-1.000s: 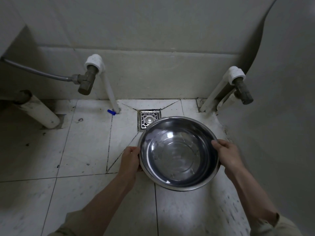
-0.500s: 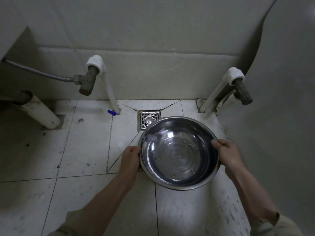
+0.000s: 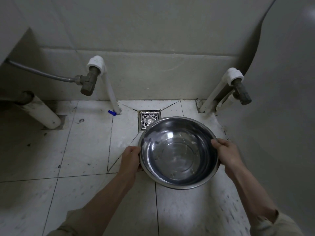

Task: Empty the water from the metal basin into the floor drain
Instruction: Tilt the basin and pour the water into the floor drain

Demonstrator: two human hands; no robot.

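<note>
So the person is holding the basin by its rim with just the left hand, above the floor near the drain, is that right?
Not quite: the head view shows both hands on the rim, the left hand and the right hand, holding the basin near the drain.

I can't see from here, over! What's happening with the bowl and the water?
Left hand and right hand grip metal basin by its rim. Basin level, not yet pouring, far edge over floor drain. Nothing blocking the drain.
</note>
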